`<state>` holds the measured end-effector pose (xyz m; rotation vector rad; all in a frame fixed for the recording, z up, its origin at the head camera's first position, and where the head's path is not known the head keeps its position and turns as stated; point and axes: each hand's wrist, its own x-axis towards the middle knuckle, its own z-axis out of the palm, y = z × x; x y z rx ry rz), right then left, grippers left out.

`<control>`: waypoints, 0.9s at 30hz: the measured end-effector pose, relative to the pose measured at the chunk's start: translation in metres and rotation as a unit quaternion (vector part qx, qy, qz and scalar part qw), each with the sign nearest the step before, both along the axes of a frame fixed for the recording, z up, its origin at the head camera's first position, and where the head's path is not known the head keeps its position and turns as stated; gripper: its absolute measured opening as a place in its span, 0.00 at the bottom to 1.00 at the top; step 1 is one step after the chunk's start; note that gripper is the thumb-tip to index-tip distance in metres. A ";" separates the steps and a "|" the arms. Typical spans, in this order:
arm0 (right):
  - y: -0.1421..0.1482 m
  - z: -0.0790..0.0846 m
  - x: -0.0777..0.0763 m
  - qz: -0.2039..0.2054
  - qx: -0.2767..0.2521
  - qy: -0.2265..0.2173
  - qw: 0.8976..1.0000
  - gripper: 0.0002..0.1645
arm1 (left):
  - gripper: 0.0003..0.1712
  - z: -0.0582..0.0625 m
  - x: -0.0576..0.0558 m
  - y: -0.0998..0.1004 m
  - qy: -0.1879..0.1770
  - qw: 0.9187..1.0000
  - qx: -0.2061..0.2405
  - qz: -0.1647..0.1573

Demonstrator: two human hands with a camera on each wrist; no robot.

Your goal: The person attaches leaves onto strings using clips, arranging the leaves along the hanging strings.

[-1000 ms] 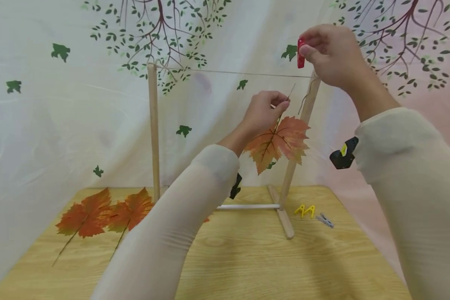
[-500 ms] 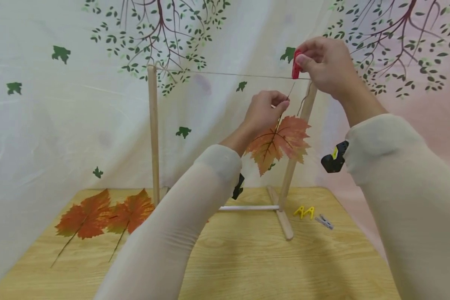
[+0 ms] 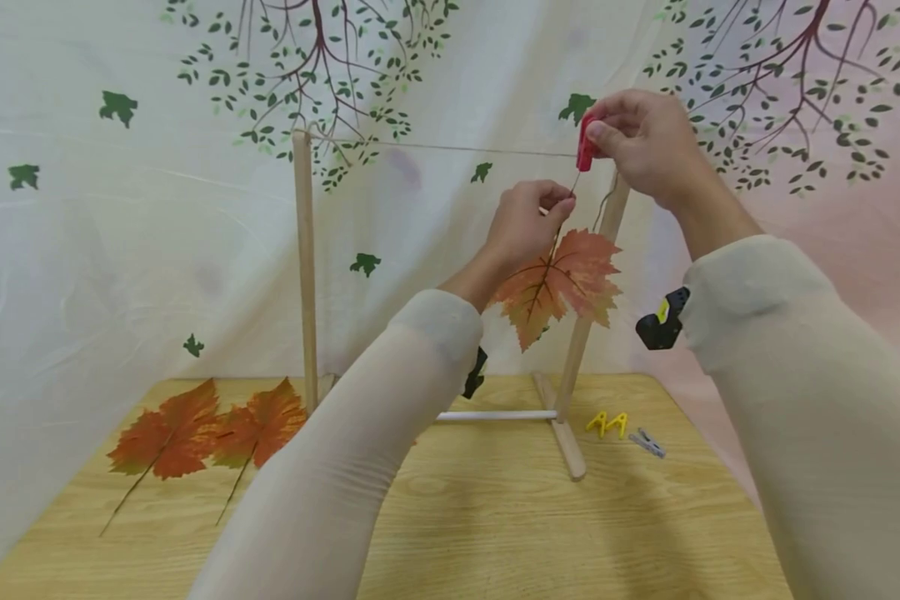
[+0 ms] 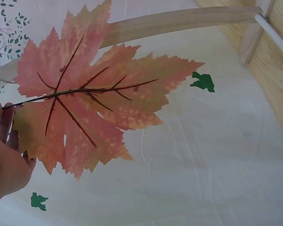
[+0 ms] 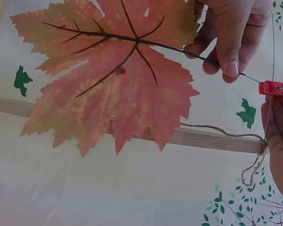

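My left hand (image 3: 525,223) pinches the dark stem of an orange-red maple leaf (image 3: 566,271), whose blade hangs down near the right post. My right hand (image 3: 648,146) holds a red clothespin (image 3: 586,143) between thumb and fingers, at the string (image 3: 450,148) close to its right end. In the right wrist view, the stem's thin tip meets the mouth of the clothespin (image 5: 276,88), and the string passes at the same spot. Whether the jaws grip both cannot be told. The left wrist view shows the leaf (image 4: 89,94) beside the left hand's fingers.
A wooden frame with a left post (image 3: 305,267) and right post (image 3: 596,300) stands on the table (image 3: 480,517). Two leaves (image 3: 167,433) lie at left. Two yellow clothespins (image 3: 607,424) and a grey clothespin (image 3: 647,442) lie at right. Behind hangs a printed curtain.
My right hand has come down and left, bringing the red clothespin from above the string onto it, at the stem tip. The left hand and leaf stay nearly still.
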<state>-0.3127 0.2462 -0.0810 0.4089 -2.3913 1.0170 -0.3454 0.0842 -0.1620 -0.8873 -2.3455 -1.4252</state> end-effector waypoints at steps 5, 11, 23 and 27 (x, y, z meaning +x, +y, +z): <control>0.000 -0.002 -0.001 0.000 0.012 0.005 1.000 0.19 | 0.17 0.001 0.000 0.000 -0.010 1.000 0.023 -0.010; 0.000 -0.002 0.000 -0.004 0.019 -0.003 1.000 0.19 | 0.17 0.003 0.000 0.001 -0.021 0.999 0.049 -0.012; 0.002 0.000 0.001 0.000 0.011 -0.007 1.000 0.19 | 0.14 0.005 -0.001 0.006 -0.054 0.994 0.098 -0.008; 0.002 -0.001 0.001 -0.002 0.018 -0.009 1.000 0.19 | 0.13 0.007 -0.001 0.008 -0.062 0.992 0.108 0.002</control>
